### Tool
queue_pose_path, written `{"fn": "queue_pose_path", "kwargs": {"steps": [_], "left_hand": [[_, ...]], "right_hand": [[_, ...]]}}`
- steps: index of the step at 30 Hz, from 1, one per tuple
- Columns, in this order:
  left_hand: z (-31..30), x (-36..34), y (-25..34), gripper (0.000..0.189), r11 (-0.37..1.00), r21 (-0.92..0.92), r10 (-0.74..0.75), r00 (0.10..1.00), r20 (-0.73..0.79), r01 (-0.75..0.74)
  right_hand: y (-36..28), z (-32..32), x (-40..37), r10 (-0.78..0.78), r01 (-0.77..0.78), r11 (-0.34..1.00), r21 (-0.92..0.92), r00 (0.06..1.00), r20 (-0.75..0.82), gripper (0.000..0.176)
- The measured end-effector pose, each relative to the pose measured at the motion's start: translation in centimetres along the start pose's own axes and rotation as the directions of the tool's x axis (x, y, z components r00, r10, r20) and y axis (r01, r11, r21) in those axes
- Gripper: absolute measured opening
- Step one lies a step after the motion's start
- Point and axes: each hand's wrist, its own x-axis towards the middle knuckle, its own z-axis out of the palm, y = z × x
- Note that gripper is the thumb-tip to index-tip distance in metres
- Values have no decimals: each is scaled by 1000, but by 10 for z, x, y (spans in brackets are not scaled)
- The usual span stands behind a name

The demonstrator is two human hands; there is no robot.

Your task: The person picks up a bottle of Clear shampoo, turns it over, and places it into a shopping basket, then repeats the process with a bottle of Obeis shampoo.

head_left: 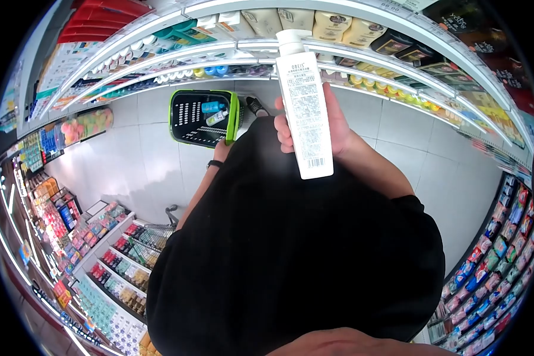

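A tall white pump bottle (307, 118) with small printed text and a barcode near its base stands in my right hand (336, 121), whose fingers wrap round it from behind, in front of my chest. Down at the left, my left hand (223, 148) is closed on the green handle of a black shopping basket (181, 127). Inside the basket lie a blue bottle (210, 107) and a clear bottle with a green label (217, 117).
Store shelves (243, 45) with rows of bottles run across the top. More stocked shelves (492, 255) curve along the right, and display racks (118, 267) stand at the lower left. Grey tiled floor (142, 142) lies between them.
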Motion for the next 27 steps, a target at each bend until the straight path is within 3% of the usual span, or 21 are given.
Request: {"fn": "queue_pose_path", "kwargs": {"steps": [7,15,27], "left_hand": [[13,5,-2,47,999,-7,36,997,71,-35],[31,26,-7,49,999,40,25,996,89,-29],[46,17,-11,51,999,10,-51,998,48,51]], "right_hand": [[1,-2,-6,-45,49,995,91,998,-46,92],[-7,1,-3,-78,81,995,55,996,-46,93],[-24,-2,14,38,-32,998,50,992,-117,93]]}}
